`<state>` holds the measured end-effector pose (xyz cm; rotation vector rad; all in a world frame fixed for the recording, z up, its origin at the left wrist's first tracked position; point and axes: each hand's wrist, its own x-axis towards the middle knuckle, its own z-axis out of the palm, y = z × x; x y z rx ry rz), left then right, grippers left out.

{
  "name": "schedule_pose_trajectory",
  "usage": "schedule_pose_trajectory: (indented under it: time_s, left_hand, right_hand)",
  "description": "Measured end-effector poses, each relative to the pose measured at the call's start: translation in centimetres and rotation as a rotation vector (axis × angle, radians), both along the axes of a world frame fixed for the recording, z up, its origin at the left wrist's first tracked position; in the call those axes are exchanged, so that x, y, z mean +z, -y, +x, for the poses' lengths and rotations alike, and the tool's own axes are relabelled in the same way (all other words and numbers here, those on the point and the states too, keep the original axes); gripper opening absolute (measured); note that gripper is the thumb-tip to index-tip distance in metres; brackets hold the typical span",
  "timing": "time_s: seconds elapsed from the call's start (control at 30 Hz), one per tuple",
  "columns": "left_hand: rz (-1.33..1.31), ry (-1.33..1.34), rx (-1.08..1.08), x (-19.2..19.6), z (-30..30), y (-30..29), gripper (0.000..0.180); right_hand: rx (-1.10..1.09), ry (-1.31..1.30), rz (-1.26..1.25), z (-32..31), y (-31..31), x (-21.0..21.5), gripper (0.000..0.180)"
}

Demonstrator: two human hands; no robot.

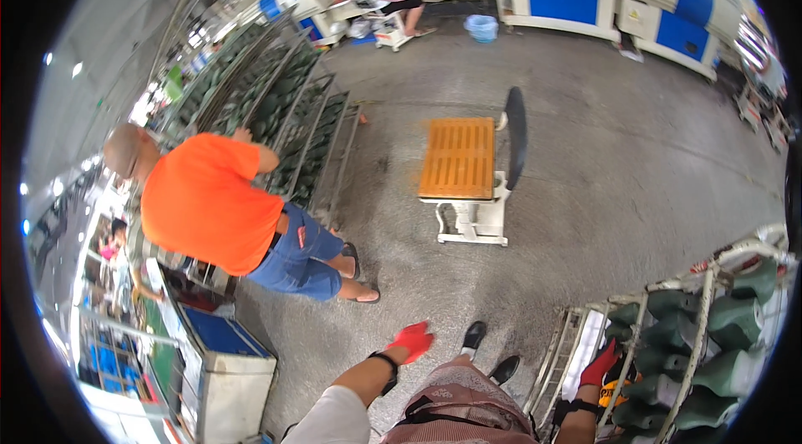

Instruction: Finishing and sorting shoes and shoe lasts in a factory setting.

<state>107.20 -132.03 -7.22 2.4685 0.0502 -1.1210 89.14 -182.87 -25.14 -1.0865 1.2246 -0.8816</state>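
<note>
My left hand (412, 342), in a red glove with a dark band at the wrist, hangs in the air before my body. Its fingers are stretched out and nothing is in them. At the lower right my right hand (598, 366), also red-gloved, is closed at a bar of a pale metal rack (707, 319); the fingertips are partly hidden. Dark green shoe lasts (668, 335) fill the rack in rows. Beside that hand, a black and yellow item (614, 394) shows between the bars.
A stool with a slatted wooden seat (458, 158) and dark backrest stands ahead. To the left, a person in an orange shirt (213, 202) faces another rack (288, 110) of green lasts. A blue-and-white cabinet (238, 369) stands lower left. Farther back are machines (564, 1), a seated person and a blue basket (482, 28).
</note>
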Motion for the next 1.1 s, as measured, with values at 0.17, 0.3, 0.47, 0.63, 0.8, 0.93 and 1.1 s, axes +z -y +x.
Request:
schedule_pose_trajectory:
  time_s: [0.17,0.3,0.47,0.63,0.8,0.93,1.1]
  left_hand:
    - [0.330,0.004,0.450,-2.3,-12.9,-19.0,0.051]
    - [0.273,-0.174,0.349,-5.5,-21.1,-25.6,0.052]
    - [-0.002,-0.274,0.585,-6.9,-23.0,-27.6,0.051]
    - [-0.013,0.012,0.926,-6.3,-21.6,-28.5,0.046]
    - [-0.275,0.091,1.408,-11.0,-22.0,-29.6,0.042]
    - [-0.325,0.371,1.409,-15.9,-29.2,-25.4,0.028]
    - [0.317,0.130,0.726,-19.1,-36.7,-18.2,0.020]
  right_hand:
    - [0.218,-0.367,-0.332,0.4,-1.0,3.8,0.060]
    - [0.269,-0.617,-0.514,1.8,-2.5,1.8,0.054]
    - [0.633,-0.703,-0.615,7.1,-7.9,-2.6,0.051]
    - [1.423,-0.737,-0.702,20.3,-18.5,-0.7,0.072]
    - [1.495,-0.596,-0.290,32.2,-27.9,5.8,0.032]
    - [1.819,-0.876,-0.387,42.2,-36.7,7.3,0.057]
    - [2.232,-0.659,-0.597,48.0,-49.1,8.2,0.066]
